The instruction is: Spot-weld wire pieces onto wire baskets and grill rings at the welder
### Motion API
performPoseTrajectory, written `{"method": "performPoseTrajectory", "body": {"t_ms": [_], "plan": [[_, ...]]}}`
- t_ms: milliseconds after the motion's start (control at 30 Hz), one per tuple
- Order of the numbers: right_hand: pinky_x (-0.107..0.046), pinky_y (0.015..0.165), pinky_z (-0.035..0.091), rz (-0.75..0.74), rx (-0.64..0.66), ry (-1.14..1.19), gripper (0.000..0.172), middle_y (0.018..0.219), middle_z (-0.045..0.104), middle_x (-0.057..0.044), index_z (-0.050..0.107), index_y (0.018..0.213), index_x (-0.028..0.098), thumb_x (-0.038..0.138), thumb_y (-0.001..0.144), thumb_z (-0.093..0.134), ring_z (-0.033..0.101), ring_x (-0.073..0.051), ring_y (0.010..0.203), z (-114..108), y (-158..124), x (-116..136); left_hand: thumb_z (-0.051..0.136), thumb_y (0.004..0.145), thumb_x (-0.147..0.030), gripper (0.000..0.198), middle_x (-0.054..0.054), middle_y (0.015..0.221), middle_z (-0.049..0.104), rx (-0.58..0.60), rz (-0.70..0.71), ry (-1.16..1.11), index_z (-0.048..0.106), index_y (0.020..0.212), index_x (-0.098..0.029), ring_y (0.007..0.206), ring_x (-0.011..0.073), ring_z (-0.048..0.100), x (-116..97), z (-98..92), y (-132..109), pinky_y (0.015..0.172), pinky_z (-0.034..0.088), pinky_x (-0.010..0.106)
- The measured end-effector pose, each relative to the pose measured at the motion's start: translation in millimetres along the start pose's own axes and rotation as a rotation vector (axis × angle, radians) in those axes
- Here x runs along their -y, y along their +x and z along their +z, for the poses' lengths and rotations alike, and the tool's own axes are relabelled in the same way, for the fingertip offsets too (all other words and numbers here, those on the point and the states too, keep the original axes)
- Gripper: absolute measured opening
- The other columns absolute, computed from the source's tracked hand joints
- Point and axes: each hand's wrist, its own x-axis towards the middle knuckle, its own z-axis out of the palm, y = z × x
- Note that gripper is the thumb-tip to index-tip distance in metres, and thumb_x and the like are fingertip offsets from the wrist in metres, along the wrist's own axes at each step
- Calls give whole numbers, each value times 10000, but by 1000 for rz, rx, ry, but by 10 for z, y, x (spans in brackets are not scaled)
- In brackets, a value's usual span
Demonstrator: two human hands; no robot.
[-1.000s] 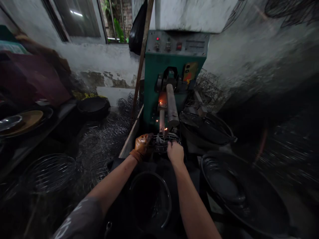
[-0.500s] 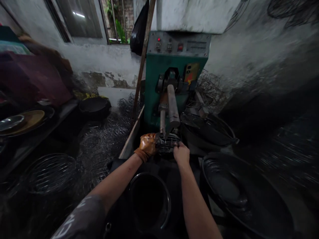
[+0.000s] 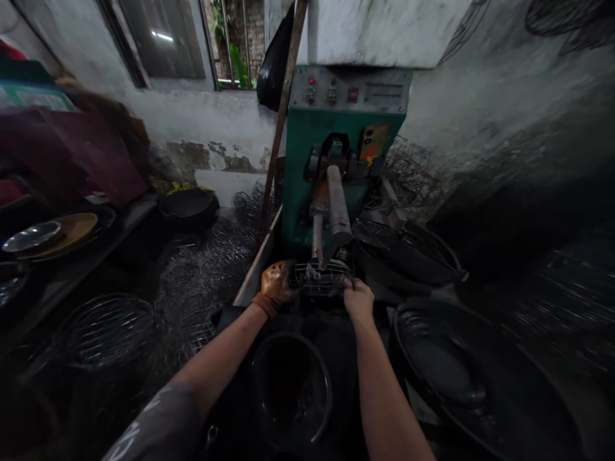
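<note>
Between my hands is a round wire rack [image 3: 327,279] of thin metal rods, beneath the electrode arms of a green welding machine [image 3: 307,144]. My left hand [image 3: 277,282], in a stained orange-brown glove, closes on the rack's left edge; its fingertips are dark and partly hidden. Bare, my right hand [image 3: 358,299] pinches the right edge with thumb and fingers. The thick upper arm [image 3: 339,205] and thinner lower arm [image 3: 318,237] reach out toward the rack. Whether their tips touch its wires I cannot tell.
A dark round pot [image 3: 292,384] is close in front of me. Large black pans [image 3: 500,384] stand at right. Piled wire racks [image 3: 108,330] lie at left. A wooden pole [image 3: 283,109] leans beside the machine, and a phone [image 3: 373,142] is fixed to its front.
My hands have moved farther apart, the left one shifting left along the wire rack. More of the rack shows between them. The whole view has shifted slightly.
</note>
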Motion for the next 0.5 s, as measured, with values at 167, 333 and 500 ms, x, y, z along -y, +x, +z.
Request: {"method": "performPoseTrajectory", "body": {"t_ms": [167, 333, 500], "plan": [[-301, 677, 474, 83, 6, 35, 295, 755, 730, -107, 751, 788, 152, 271, 937, 526, 675, -277, 773, -43, 79, -176, 832, 757, -590, 801, 141, 1262, 739, 34, 92, 94, 653, 1423, -182, 1147, 368, 704, -209, -28, 150, 994, 569, 479], [-297, 665, 443, 122, -3, 34, 289, 718, 702, -104, 709, 702, 179, 263, 919, 537, 659, -263, 746, -31, 135, -216, 812, 778, -589, 755, 140, 1225, 747, 72, 81, 143, 675, 1399, -182, 1116, 375, 710, -289, -39, 182, 935, 573, 475], [-305, 663, 428, 116, -2, 42, 294, 686, 685, -94, 712, 703, 180, 294, 895, 520, 636, -262, 724, 24, 185, -267, 832, 769, -569, 764, 163, 1281, 730, 78, 84, 170, 677, 1406, -178, 1147, 391, 699, -297, -48, 216, 967, 565, 497]]}}
